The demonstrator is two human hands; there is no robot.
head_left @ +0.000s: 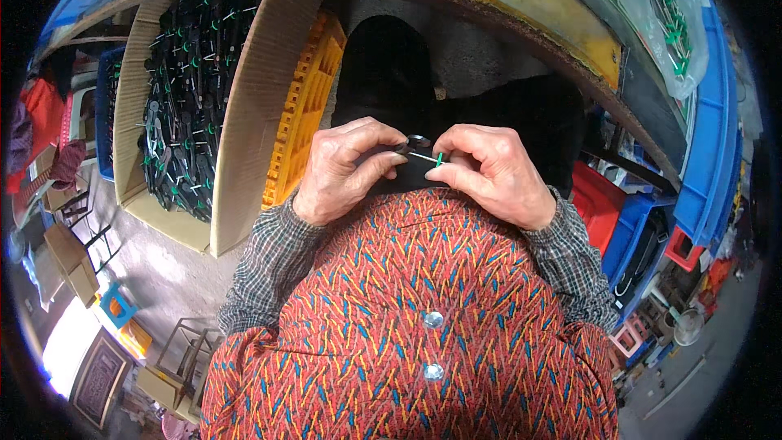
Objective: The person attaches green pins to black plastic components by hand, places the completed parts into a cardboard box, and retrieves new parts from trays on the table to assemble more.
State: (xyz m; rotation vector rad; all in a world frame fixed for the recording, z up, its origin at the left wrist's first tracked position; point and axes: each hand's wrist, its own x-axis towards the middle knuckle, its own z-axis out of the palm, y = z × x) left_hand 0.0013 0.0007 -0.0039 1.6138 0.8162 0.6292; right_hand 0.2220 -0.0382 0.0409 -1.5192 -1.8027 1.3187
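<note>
The pin [423, 156] looked like shiny metal, with a green plastic bit [441, 160]. The box [254, 114] was dull cardboard and the crate [303, 106] was plastic. The red top [358, 301] was cloth with glossy buttons [433, 320].

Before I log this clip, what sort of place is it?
Probably a small workshop, going by the cardboard box holding many black-and-green parts, the plastic bag with small green pieces, and the blue tray.

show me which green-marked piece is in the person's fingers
The piece held between the left hand and the right hand, above the lap; others like it lie in the cardboard box and the clear plastic bag, unheld.
</note>
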